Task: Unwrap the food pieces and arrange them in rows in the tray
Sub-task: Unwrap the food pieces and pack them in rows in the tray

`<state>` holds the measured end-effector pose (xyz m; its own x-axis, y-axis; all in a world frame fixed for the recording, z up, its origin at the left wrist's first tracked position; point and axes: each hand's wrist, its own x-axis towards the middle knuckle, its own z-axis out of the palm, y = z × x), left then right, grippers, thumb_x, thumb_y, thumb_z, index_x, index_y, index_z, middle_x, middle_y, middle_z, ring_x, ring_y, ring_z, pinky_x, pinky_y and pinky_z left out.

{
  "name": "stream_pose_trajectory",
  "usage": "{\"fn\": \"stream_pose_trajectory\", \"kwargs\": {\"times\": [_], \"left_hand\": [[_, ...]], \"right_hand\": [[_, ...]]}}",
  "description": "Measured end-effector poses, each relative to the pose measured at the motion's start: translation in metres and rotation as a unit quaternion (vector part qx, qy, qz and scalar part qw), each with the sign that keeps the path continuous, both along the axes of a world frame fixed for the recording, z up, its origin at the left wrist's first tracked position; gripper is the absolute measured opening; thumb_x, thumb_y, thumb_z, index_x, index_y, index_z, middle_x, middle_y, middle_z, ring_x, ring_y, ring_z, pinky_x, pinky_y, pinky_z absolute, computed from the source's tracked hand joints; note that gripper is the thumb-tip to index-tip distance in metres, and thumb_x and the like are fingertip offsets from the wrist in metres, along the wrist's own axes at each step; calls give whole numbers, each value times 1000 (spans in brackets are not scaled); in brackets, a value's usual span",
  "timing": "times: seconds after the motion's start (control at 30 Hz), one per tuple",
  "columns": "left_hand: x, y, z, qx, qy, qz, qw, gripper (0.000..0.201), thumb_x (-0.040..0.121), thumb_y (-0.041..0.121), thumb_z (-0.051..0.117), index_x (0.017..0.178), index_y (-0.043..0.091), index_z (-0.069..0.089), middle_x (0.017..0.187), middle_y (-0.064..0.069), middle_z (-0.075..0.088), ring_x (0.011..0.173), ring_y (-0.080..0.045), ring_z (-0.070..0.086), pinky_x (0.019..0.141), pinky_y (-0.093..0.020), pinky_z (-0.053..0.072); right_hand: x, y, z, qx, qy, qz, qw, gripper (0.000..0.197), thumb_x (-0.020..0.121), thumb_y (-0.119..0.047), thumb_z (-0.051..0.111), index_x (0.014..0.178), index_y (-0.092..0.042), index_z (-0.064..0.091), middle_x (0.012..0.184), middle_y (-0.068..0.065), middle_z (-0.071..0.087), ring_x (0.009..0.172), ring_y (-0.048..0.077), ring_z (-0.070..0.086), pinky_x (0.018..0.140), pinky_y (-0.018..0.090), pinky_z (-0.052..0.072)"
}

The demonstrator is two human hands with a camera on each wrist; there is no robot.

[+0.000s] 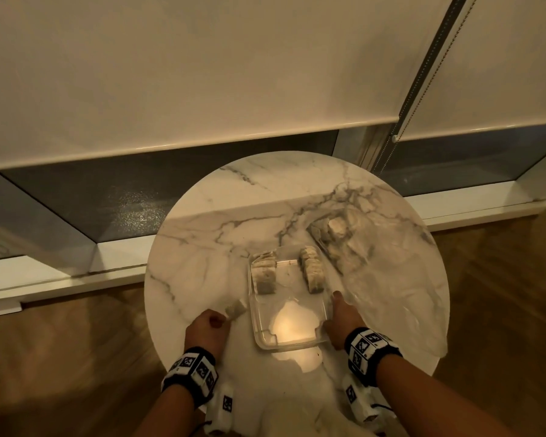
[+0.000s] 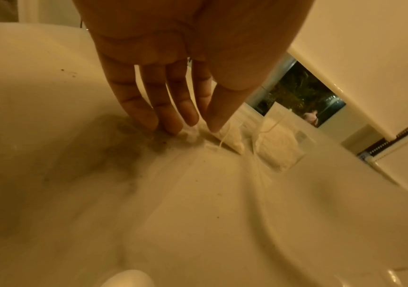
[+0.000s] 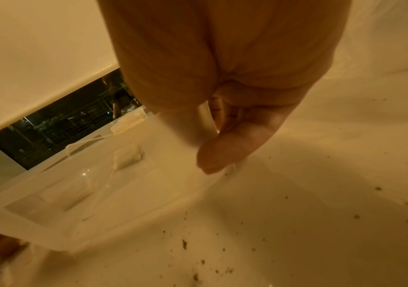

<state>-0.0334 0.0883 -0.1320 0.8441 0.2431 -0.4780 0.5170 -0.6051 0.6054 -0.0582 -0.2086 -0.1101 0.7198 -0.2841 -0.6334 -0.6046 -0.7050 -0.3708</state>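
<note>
A clear plastic tray [image 1: 292,344] sits on the round marble table [image 1: 202,247]. Two short rows of pale food pieces stand in its far half, a left row [image 1: 265,274] and a right row [image 1: 312,271]. My left hand [image 1: 216,320] is just left of the tray and pinches one pale food piece [image 1: 235,309] low over the table. In the left wrist view thumb and fingers [image 2: 183,120] pinch that piece [image 2: 230,139], a thread trailing from it. My right hand [image 1: 336,310] grips the tray's right rim. In the right wrist view its thumb shows through the tray wall [image 3: 50,223].
Crumpled clear wrap holding more pale pieces [image 1: 331,230] lies on the table behind and right of the tray. Dark crumbs [image 3: 222,250] dot the tabletop near my right hand. A window sill and a lowered blind [image 1: 202,74] stand beyond the table's far edge.
</note>
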Motion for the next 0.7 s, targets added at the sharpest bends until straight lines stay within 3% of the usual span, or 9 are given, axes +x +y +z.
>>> {"fn": "stream_pose_trajectory", "kwargs": {"times": [0.07, 0.17, 0.3, 0.37, 0.47, 0.6, 0.7], "left_hand": [[1, 0, 0, -4, -2, 14, 1000, 10, 83, 24, 73, 90, 20, 68, 87, 1, 69, 89, -22, 65, 80, -26, 49], [3, -5, 4, 10, -28, 3, 1000, 35, 82, 28, 75, 111, 14, 62, 105, -5, 63, 95, -23, 59, 85, -29, 47], [11, -11, 5, 73, -29, -69, 995, 58, 85, 43, 68, 136, 21, 52, 130, -12, 51, 118, -32, 54, 99, -37, 46], [16, -14, 5, 100, -17, -110, 989, 53, 86, 43, 66, 134, 24, 56, 133, -11, 49, 122, -33, 49, 101, -38, 44], [21, -16, 7, 114, -16, -132, 985, 33, 88, 40, 65, 117, 25, 65, 127, -7, 51, 118, -30, 50, 98, -36, 46], [21, -15, 10, 96, -23, -103, 990, 16, 89, 34, 66, 98, 21, 67, 105, -6, 62, 97, -25, 61, 82, -29, 50], [15, -11, 14, 59, -19, -52, 997, 17, 88, 38, 68, 90, 22, 65, 83, 2, 63, 86, -22, 62, 74, -26, 48]], "right_hand": [[0, 1, -1, -2, 1, 4, 1000, 51, 89, -19, 64, 130, -20, 34, 106, 11, 58, 90, 29, 65, 74, 43, 61], [-1, 7, -3, -3, 1, 11, 1000, 52, 89, -20, 63, 131, -20, 33, 107, 12, 60, 89, 29, 66, 75, 43, 61], [-1, 15, -3, -6, -2, 15, 1000, 48, 87, -20, 64, 125, -20, 35, 104, 11, 59, 88, 29, 66, 74, 44, 61], [-2, 18, -3, -9, -5, 13, 1000, 46, 87, -19, 64, 123, -20, 36, 102, 10, 60, 87, 29, 66, 72, 44, 61], [-2, 19, -2, -13, -4, 10, 1000, 46, 87, -20, 64, 123, -20, 36, 102, 10, 60, 86, 28, 66, 72, 43, 61], [-3, 18, -1, -12, -2, 8, 1000, 46, 87, -19, 64, 125, -19, 37, 103, 11, 60, 86, 28, 65, 71, 42, 61], [-4, 17, -2, -11, -7, 5, 1000, 46, 88, -19, 63, 125, -18, 37, 103, 11, 60, 86, 28, 65, 71, 42, 61]]}}
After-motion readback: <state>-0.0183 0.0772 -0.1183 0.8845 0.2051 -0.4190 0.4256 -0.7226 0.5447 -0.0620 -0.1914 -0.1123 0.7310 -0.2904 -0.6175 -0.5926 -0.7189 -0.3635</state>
